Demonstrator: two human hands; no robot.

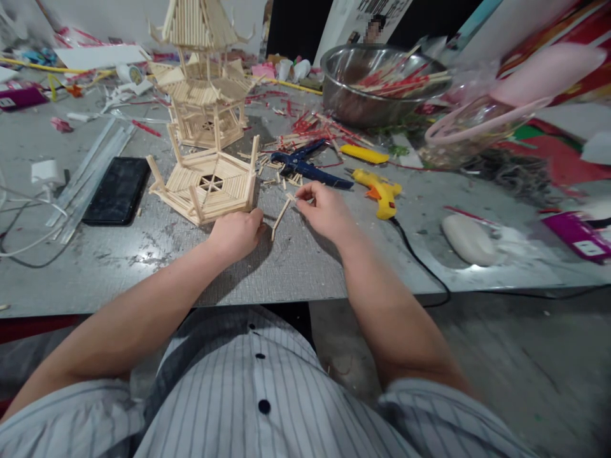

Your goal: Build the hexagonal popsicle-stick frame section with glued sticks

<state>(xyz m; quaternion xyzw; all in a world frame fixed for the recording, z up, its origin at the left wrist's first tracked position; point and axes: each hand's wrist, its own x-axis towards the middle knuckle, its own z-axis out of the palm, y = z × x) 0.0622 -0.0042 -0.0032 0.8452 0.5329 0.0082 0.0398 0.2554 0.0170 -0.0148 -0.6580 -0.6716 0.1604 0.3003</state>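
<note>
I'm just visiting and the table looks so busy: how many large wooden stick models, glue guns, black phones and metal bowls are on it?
Stick models: 2, a roofed tower and a hexagonal base
Glue gun: 1
Black phone: 1
Metal bowl: 1
Total: 5

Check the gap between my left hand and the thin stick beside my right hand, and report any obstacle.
Nothing visible stands in the way: only grey tabletop shows between your left hand and the thin stick. Your right hand is at its far end; the blue tool lies beyond, outside that gap.
</note>
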